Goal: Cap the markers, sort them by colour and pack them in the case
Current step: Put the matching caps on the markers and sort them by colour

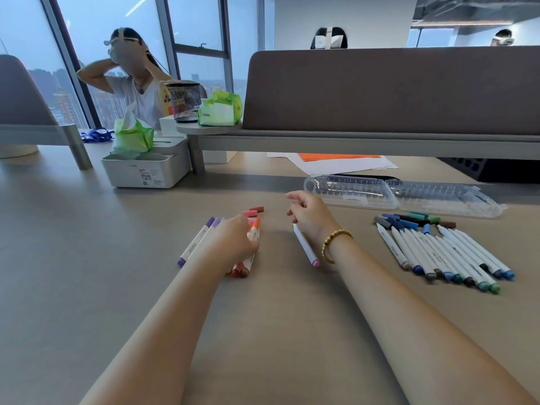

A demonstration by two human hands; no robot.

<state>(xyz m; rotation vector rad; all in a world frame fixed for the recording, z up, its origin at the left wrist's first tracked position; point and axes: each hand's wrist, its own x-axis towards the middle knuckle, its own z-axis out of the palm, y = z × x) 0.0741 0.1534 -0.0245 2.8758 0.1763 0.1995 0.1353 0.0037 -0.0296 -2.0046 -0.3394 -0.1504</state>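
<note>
While right hand (pixel 309 213) grips pink marker (pixel 305 245) | axis near-far, pink end twd viewer

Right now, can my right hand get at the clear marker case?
Probably yes. The right hand sits just in front of the clear case with bare table between, though it already holds a pink-ended marker.

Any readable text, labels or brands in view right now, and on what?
Nothing reads for certain.
Marker barrels: grey brand print, too blurred to read.
Purple marker: same print, blurred.
White box: orange-and-black sticker with code, too small.
Yellow pack: red characters, unreadable.
Case: no text visible.
</note>
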